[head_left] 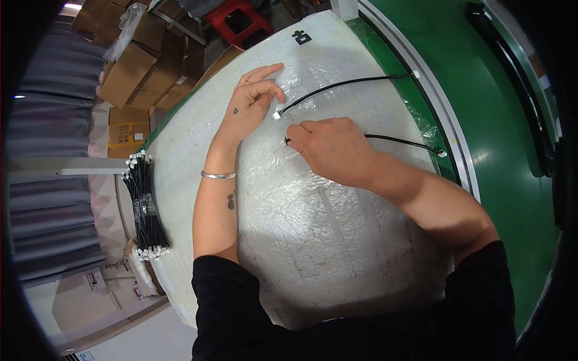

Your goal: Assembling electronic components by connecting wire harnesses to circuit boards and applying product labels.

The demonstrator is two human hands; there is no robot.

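Observation:
Two black cables with white plugs at their ends lie across the wrapped, whitish work surface (pixel 289 222). The farther cable (pixel 337 83) curves from a white plug near my left hand to another plug at the right edge. My left hand (pixel 253 99) is raised beside that plug, its fingers apart and holding nothing. My right hand (pixel 334 147) pinches the nearer cable (pixel 403 141) close to its left plug (pixel 285 142), which pokes out past the fingertips. The middle of that cable is hidden under the hand; its other plug rests at the right edge.
A taped bundle of black cables (pixel 144 207) with white plugs lies at the left edge. Cardboard boxes (pixel 132 72) and a red stool (pixel 239 21) stand beyond the far left side. A metal rail (pixel 445 123) runs along the right, next to green floor (pixel 500 120).

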